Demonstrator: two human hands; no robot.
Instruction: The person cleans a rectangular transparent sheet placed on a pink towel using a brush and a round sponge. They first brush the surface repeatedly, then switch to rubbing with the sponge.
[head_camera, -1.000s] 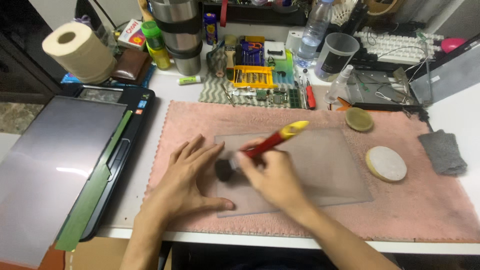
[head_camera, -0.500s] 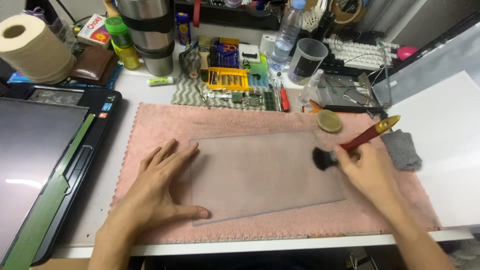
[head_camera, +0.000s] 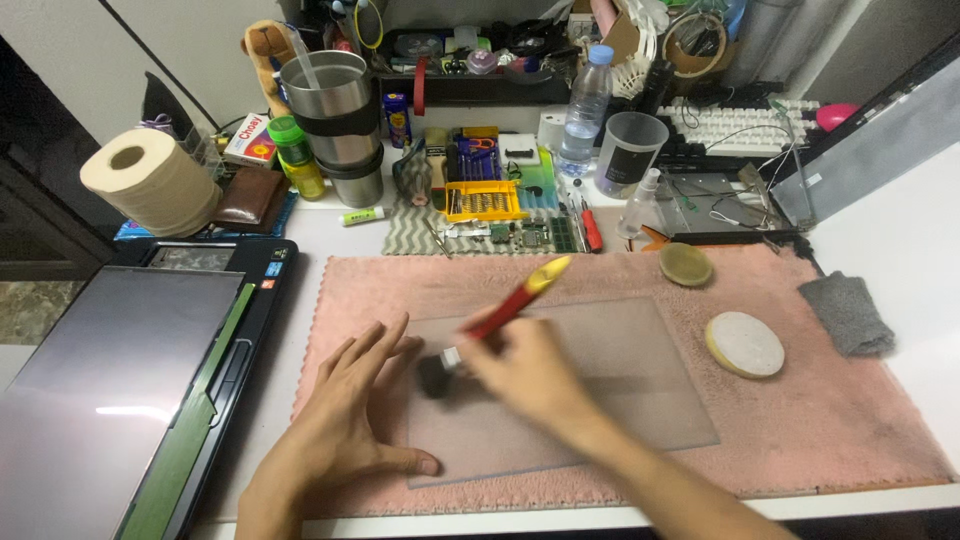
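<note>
A clear rectangular sheet (head_camera: 620, 370) lies flat on a pink towel (head_camera: 850, 430). My left hand (head_camera: 350, 410) rests palm down with fingers spread on the sheet's left edge and the towel. My right hand (head_camera: 525, 365) grips a brush (head_camera: 505, 312) with a red and yellow handle. Its dark bristles touch the left part of the sheet, close to my left fingers.
A round white pad (head_camera: 745, 343), a smaller yellow pad (head_camera: 686, 264) and a grey cloth (head_camera: 850, 312) lie on the towel's right side. An opened laptop (head_camera: 120, 390) sits at left. Behind are a paper roll (head_camera: 150, 180), steel tumbler (head_camera: 335, 125), screwdriver kit (head_camera: 482, 185), water bottle (head_camera: 585, 110), plastic cup (head_camera: 628, 152).
My right hand has swept the brush from the sheet's right end back to its left part, beside my left hand. My left hand stays in place.
</note>
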